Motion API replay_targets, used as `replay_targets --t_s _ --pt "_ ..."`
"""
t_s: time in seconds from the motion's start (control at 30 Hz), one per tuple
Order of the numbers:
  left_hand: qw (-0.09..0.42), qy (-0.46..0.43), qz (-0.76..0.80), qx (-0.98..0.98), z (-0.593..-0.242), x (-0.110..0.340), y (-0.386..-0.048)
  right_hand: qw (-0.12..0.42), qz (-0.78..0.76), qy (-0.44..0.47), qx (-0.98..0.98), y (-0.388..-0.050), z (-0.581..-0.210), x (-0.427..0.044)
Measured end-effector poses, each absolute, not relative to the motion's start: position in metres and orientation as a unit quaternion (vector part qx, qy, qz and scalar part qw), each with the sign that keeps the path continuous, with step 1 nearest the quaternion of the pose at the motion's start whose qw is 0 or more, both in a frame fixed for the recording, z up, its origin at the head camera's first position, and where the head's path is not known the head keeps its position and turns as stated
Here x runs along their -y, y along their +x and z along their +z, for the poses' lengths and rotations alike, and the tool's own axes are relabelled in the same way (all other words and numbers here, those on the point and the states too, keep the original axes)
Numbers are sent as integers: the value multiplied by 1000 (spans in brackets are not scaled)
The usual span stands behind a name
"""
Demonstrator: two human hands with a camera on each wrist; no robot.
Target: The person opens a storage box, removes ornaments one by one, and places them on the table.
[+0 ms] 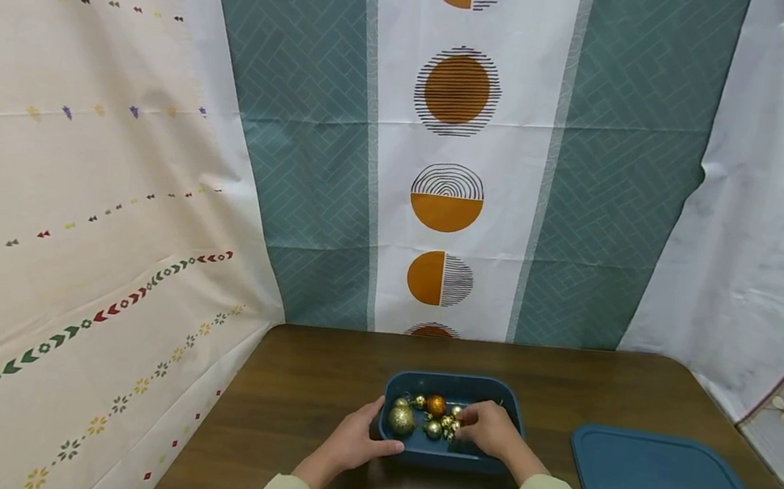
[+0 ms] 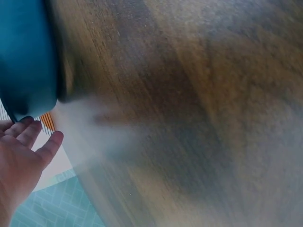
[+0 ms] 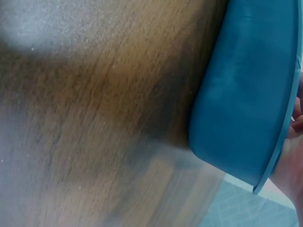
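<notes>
A dark blue plastic bin [image 1: 435, 459] on the table holds several small Christmas baubles in shades of gold. Among them are a large glittery gold bauble [image 1: 402, 420] and a copper-orange bauble [image 1: 436, 405]. My left hand [image 1: 353, 437] rests against the bin's left end, thumb at the near corner and fingers extended along the side. Reaching over the bin's right part, my right hand [image 1: 489, 429] has its fingertips down at the small gold baubles [image 1: 447, 422]. Whether they pinch one is hidden. In the right wrist view, the bin's wall [image 3: 241, 94] covers most of the fingers.
A flat blue lid [image 1: 671, 487] lies on the wooden table [image 1: 318, 366] to the right of the bin. Patterned cloths [image 1: 301, 144] hang behind the table and along its left side.
</notes>
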State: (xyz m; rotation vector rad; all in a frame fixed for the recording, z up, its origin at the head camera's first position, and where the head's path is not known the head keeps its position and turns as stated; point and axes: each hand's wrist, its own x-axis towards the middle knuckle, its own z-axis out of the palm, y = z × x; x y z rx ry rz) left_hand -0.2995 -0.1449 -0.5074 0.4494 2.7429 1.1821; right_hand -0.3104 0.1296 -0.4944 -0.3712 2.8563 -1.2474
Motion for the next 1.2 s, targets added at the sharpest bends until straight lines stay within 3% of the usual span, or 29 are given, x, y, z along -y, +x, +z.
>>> replay_targets --t_s 0.43,0.73,1.03,1.2 --pt "62 145 394 -906 -508 147 -302 -54 -487 -78 -868 -315 -487 -144" --pt "66 145 397 -904 -507 145 -301 -119 -509 8 -853 -319 -474 -180" --pt "66 147 397 -903 -510 145 -302 -206 -491 114 -838 -322 -485 -221" --pt "66 144 394 -905 -509 145 -302 -214 -488 151 -832 -319 -497 -232"
